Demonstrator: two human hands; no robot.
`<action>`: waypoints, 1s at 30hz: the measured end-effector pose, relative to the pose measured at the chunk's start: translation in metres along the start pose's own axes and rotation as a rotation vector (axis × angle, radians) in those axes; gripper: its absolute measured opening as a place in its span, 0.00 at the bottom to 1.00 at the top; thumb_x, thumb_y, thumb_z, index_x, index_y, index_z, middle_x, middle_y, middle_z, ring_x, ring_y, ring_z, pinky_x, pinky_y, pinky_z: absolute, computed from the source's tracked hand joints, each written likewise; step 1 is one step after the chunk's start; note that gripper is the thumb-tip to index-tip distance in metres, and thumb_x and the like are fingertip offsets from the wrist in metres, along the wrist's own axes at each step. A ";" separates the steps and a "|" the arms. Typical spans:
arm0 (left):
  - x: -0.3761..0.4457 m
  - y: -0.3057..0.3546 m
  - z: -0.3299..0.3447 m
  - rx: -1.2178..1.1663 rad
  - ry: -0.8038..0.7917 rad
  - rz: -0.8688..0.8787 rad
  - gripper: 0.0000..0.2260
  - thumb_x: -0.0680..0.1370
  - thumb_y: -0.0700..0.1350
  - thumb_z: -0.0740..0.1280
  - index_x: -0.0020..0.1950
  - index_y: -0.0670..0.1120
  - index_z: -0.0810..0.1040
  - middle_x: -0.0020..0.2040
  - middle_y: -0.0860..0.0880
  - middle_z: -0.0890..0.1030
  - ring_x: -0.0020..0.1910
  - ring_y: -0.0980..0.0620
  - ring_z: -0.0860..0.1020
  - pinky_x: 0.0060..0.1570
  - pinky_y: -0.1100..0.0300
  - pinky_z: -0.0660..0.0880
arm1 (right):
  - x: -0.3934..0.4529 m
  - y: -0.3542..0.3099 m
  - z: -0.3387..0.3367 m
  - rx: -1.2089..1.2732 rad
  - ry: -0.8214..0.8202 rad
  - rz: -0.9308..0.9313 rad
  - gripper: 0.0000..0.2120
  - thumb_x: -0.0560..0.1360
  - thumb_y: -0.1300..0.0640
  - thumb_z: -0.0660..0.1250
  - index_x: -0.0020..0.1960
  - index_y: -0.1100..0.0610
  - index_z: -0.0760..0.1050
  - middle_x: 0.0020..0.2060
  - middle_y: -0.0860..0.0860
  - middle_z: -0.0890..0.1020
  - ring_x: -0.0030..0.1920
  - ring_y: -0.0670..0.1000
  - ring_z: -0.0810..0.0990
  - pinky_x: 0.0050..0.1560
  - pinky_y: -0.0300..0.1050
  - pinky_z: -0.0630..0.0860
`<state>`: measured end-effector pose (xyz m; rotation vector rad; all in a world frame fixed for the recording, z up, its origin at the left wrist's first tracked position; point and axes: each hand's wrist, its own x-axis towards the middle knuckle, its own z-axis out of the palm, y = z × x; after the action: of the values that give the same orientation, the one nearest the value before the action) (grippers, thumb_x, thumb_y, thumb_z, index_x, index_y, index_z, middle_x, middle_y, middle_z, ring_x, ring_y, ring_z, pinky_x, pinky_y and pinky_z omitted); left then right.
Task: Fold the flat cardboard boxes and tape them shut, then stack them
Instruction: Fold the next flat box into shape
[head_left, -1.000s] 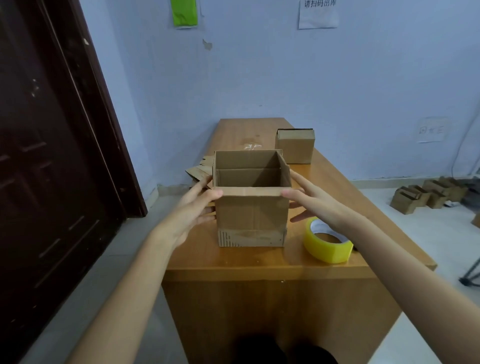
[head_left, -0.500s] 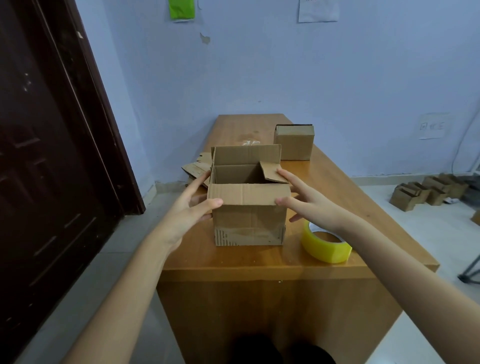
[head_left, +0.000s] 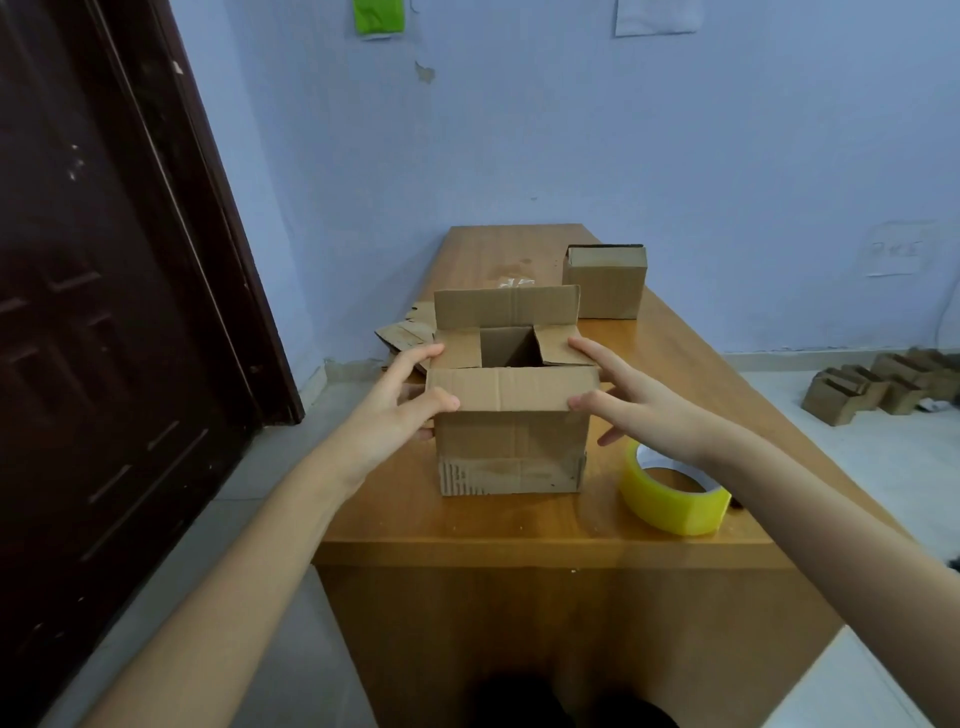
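Wooden table (head_left: 467, 525), dark door (head_left: 104, 312), green item (head_left: 378, 15), perhaps paper, on wall.

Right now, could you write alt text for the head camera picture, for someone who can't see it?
Two hands, left hand and right hand, press the side flaps of an open cardboard box inward on a wooden table. A yellow roll of tape lies right of the box, and a closed box stands farther back.
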<state>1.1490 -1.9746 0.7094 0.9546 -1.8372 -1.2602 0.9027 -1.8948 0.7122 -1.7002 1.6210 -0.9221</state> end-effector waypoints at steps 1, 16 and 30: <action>0.001 0.002 0.001 0.012 -0.002 -0.009 0.21 0.77 0.48 0.66 0.67 0.61 0.64 0.62 0.51 0.72 0.60 0.54 0.74 0.59 0.55 0.75 | 0.000 0.001 -0.001 0.000 -0.003 0.003 0.29 0.79 0.48 0.61 0.74 0.37 0.50 0.63 0.47 0.68 0.55 0.48 0.74 0.50 0.42 0.79; 0.009 0.001 -0.010 -0.198 0.107 -0.156 0.22 0.71 0.57 0.65 0.63 0.52 0.76 0.55 0.47 0.81 0.54 0.45 0.80 0.52 0.48 0.79 | 0.007 0.001 -0.011 0.120 0.126 -0.029 0.16 0.80 0.43 0.54 0.63 0.44 0.71 0.54 0.43 0.79 0.49 0.46 0.81 0.47 0.43 0.81; 0.025 0.016 -0.003 0.040 0.167 -0.094 0.13 0.81 0.46 0.60 0.65 0.57 0.71 0.57 0.45 0.78 0.45 0.44 0.83 0.40 0.50 0.82 | 0.023 -0.011 -0.007 -0.105 0.224 0.030 0.11 0.81 0.47 0.54 0.63 0.46 0.62 0.48 0.49 0.77 0.42 0.51 0.83 0.41 0.48 0.82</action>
<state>1.1364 -1.9934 0.7291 1.1439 -1.7111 -1.1655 0.9032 -1.9168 0.7274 -1.6854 1.8646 -1.0605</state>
